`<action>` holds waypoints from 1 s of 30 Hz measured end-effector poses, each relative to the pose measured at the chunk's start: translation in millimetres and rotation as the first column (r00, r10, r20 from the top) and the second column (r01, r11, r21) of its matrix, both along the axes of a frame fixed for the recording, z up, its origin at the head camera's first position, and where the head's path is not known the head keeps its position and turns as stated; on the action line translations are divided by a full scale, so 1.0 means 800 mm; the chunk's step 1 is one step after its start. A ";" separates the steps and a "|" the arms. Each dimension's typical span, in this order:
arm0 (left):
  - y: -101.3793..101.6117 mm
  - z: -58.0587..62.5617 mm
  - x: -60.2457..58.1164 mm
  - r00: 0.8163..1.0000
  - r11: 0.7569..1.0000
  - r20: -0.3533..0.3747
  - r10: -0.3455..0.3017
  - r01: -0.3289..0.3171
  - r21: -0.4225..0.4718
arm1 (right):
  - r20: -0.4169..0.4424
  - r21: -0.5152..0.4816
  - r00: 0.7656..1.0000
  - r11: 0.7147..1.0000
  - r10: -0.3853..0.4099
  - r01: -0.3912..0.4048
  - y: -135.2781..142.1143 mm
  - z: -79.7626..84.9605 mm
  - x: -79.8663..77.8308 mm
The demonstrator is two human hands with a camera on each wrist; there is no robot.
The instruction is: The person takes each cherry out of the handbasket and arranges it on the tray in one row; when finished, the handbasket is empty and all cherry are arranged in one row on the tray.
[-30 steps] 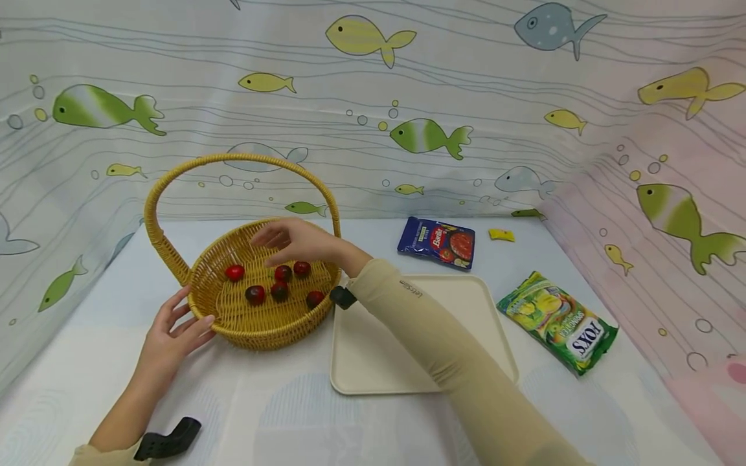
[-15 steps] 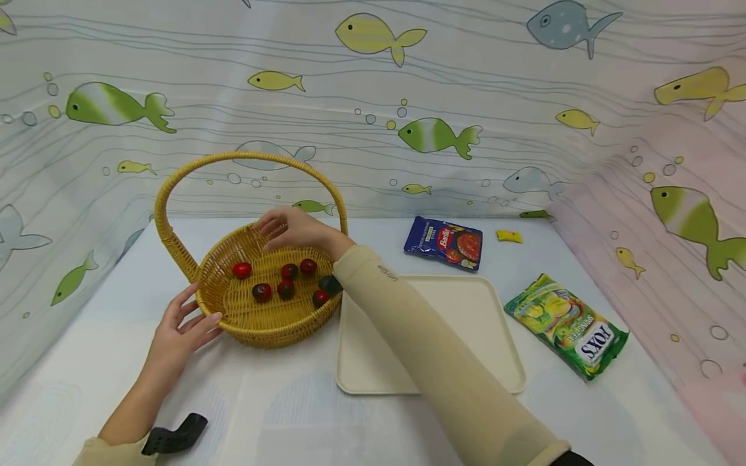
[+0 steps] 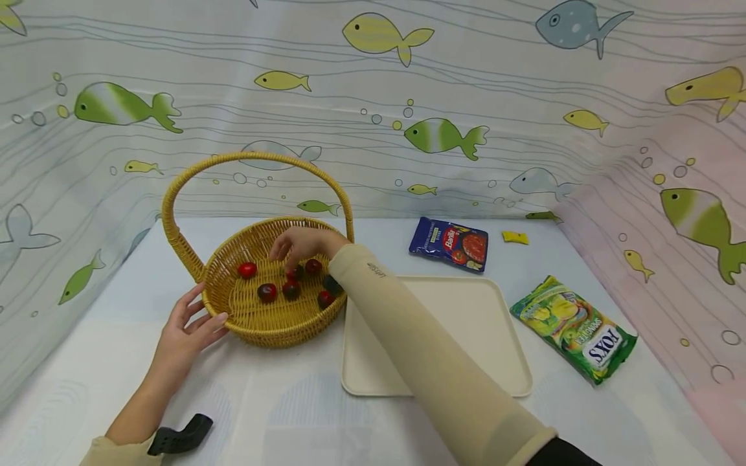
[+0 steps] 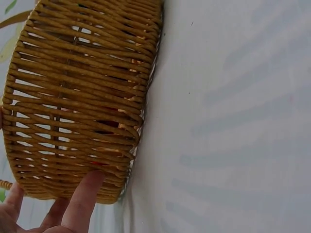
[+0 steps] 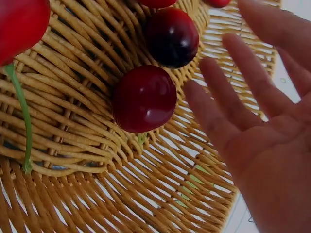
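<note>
The right hand point(image 3: 304, 243) hung over cherries point(image 3: 267, 292) in a wicker basket point(image 3: 274, 338)

Its fingers were spread and nearly straight, apparently holding nothing; whether a fingertip touched fruit was unclear. The left hand point(image 3: 189, 333) rested against the basket's near-left side. A light pinch, with the basket steadied, probably suited such smooth fruit. The cherries looked glossy, bright red to near-black, one with a green stem point(image 5: 25, 109).

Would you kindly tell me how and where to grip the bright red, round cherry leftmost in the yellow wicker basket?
I would pinch the bright red, round cherry by opposite sides, coming from above: the yellow wicker basket is open-topped and the cherry lies apart from the dark red cherries, probably leaving room around it.
</note>
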State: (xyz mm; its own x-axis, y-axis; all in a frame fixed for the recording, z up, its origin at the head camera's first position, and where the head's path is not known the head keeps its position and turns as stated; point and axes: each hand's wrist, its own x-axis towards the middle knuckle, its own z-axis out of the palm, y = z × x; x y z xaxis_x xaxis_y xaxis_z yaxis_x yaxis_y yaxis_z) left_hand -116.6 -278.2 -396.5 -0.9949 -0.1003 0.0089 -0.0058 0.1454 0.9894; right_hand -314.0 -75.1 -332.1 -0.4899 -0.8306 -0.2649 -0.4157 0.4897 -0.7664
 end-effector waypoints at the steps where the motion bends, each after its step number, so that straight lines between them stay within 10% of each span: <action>1: 0.000 0.000 0.001 1.000 1.000 -0.001 0.003 -0.003 -0.005 | -0.006 0.031 1.000 0.999 0.011 -0.010 -0.001 -0.001 0.000; 13: 0.001 0.000 0.002 1.000 1.000 -0.015 -0.005 0.005 0.004 | -0.088 0.208 0.995 0.978 0.038 -0.019 -0.003 -0.012 0.002; 30: 0.000 0.001 0.001 1.000 1.000 -0.009 -0.022 0.022 0.017 | -0.124 0.087 0.988 0.993 0.090 -0.080 0.003 0.021 0.012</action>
